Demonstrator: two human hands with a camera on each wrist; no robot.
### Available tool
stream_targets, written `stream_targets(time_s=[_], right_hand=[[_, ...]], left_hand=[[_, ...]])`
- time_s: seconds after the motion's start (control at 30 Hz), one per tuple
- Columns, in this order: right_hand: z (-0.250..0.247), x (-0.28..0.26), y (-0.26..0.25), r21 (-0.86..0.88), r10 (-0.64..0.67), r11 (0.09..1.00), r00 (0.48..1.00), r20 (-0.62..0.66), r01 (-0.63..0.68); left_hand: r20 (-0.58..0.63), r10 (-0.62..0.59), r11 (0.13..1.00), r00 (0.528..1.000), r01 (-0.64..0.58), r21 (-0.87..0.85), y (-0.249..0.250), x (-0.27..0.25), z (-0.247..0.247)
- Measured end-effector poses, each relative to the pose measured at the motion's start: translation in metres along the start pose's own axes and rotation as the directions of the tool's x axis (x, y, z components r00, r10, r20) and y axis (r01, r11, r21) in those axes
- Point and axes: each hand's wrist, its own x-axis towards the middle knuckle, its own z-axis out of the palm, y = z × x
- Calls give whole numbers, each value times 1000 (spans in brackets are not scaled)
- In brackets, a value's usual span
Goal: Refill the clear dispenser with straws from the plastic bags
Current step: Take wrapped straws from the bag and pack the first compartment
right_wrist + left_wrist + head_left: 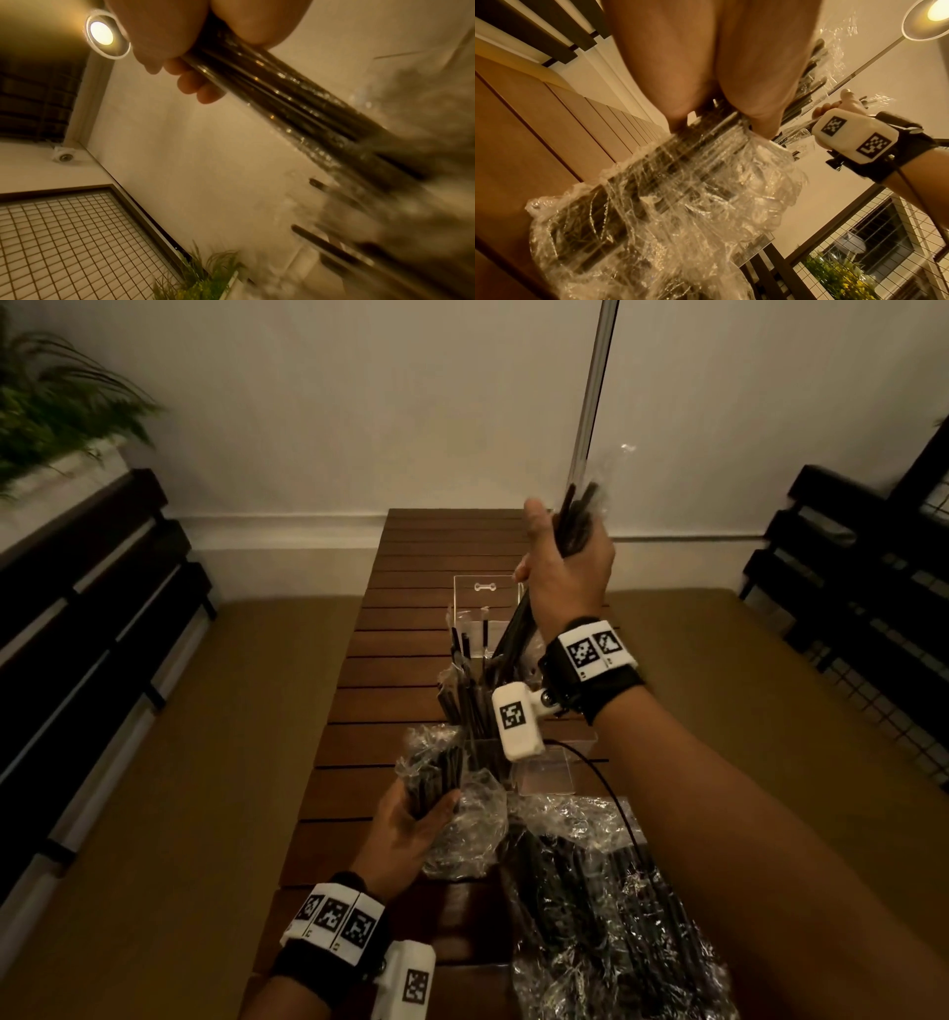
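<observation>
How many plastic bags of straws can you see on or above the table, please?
2: one bag gripped by the left hand near the dispenser, one larger bag lying on the table's near right. More may be hidden behind the right arm.

A dark slatted wooden bench runs toward a white wall. A green leafy plant stands far left; a round ceiling lamp glows overhead.

dispenser mid-table, bags nearer, benches either side
</observation>
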Motion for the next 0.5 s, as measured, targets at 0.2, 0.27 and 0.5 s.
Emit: stream_targets(time_s=[0.2,0.27,0.5], right_hand=[[-2,-15,31,-69,28,997,992,119,-20],[-3,-20,39,-107,40,994,982,185,-21],[-2,-25,60,-386,115,921,915,387,47]], left_hand=[[2,0,1000,1000,0,-14,1,-2,-2],[1,12,1000,1000,-12,-11,2,-2,-1],[3,14,999,1000,-14,-29,2,-3,0]])
